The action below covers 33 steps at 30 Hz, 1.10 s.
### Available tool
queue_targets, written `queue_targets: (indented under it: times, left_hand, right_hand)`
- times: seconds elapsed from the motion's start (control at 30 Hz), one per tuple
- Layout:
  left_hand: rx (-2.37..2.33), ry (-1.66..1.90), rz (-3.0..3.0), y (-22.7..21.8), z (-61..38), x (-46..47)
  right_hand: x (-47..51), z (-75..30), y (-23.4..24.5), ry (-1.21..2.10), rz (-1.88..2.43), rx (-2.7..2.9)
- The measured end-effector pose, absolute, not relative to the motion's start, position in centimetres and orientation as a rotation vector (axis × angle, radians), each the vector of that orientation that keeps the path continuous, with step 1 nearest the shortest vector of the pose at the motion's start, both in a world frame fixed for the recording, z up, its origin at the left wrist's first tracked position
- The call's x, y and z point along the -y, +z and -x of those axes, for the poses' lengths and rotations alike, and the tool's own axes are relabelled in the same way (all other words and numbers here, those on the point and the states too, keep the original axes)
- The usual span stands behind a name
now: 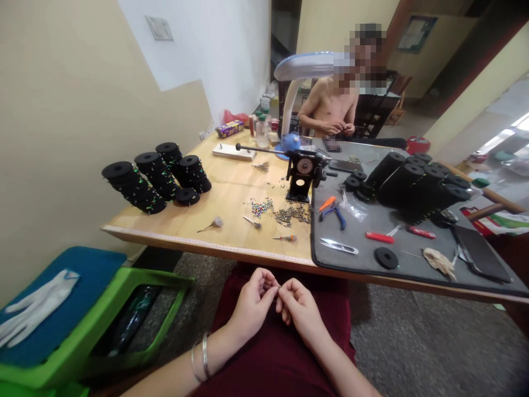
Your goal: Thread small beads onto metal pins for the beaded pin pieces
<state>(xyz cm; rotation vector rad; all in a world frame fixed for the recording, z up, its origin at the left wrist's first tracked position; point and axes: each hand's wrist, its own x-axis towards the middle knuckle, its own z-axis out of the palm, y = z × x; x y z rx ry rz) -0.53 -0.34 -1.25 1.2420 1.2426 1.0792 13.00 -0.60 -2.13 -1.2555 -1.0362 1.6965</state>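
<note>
My left hand (253, 300) and my right hand (298, 305) meet over my lap, just below the front edge of the wooden table (173, 226). Both hands are closed in a pinch, fingertips touching each other around something tiny that I cannot make out. Two bangles circle my left wrist. My lap is covered in dark red cloth (273, 353). On the table straight ahead lie a pile of small metal pieces (292, 214) and a scatter of coloured bits (261, 207).
Stacks of black discs (159, 175) stand at the table's left. A black hand-crank machine (303, 175) sits mid-table. A grey mat (413, 242) holds black rolls, pliers, snips. A green stool (124, 314) and a white glove (37, 306) are at left. Another person sits across the table.
</note>
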Motion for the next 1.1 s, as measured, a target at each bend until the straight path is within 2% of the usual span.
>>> queue_targets:
  times: [0.4,1.1]
  left_hand:
    - [-1.128,0.981,-0.686,-2.8,1.3,-0.2]
    - [-1.180,0.978,-0.762,-3.0,1.1,-0.3]
  right_hand:
    - [0.3,-12.8,-2.6,1.711,1.302,1.102]
    - [-0.2,-12.5,-3.1,1.749,1.335,1.104]
